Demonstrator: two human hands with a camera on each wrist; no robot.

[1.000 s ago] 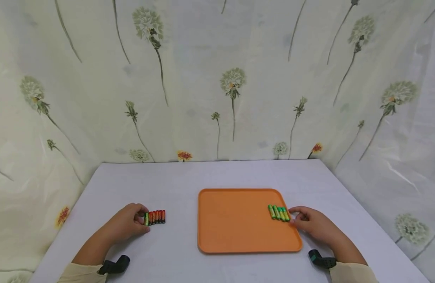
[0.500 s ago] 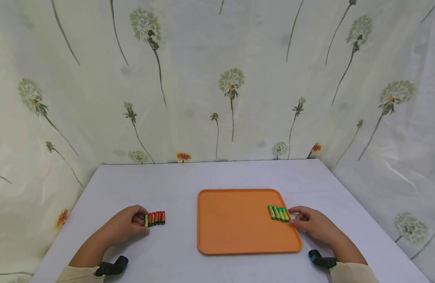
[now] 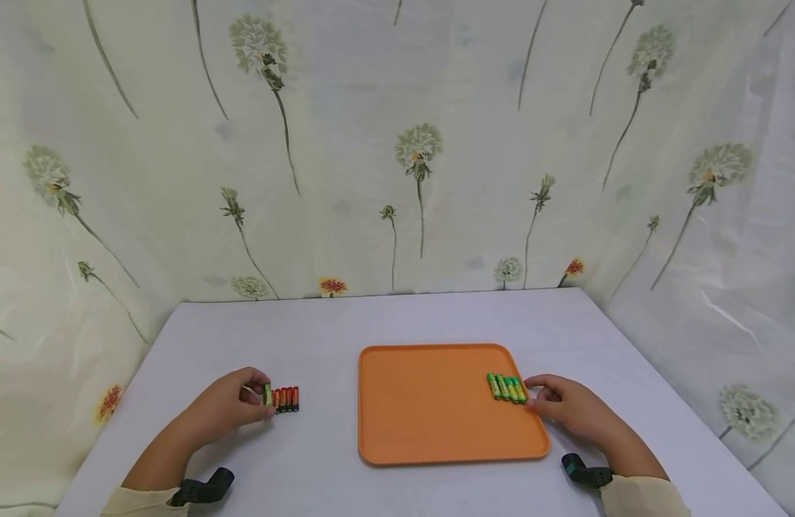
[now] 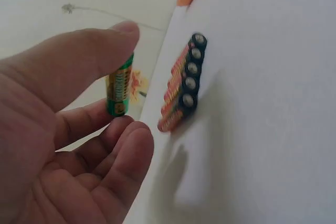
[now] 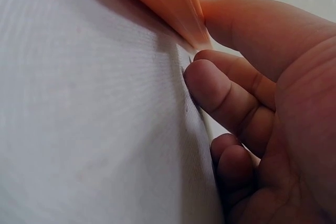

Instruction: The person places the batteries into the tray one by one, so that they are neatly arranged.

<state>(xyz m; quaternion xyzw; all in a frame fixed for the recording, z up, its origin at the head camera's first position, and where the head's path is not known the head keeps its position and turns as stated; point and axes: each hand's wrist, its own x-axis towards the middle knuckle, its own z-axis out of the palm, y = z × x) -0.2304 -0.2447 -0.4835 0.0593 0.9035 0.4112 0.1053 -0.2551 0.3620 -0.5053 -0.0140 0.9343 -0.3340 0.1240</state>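
Observation:
My left hand (image 3: 232, 402) pinches a green and yellow battery (image 4: 119, 90) between thumb and fingers, held upright just off the table. Close to its right, several red and black batteries (image 3: 286, 399) stand in a tight row; their dark ends show in the left wrist view. An orange tray (image 3: 436, 431) lies to the right of centre. Several green and yellow batteries (image 3: 505, 388) are lined up near its right rim. My right hand (image 3: 568, 402) rests beside that rim, thumb touching it, fingers loosely bent. The rim hides the thumb's tip in the right wrist view.
A white cloth covers the table (image 3: 326, 323). Behind it and at both sides hangs a pale curtain (image 3: 345, 143) printed with dandelions. Each wrist wears a black strap with a camera, such as the left wrist camera (image 3: 210, 486).
My left hand has raised the green battery slightly, away from the red row. The red batteries stay in place. My right hand and the tray hold still; the head view has shifted a little.

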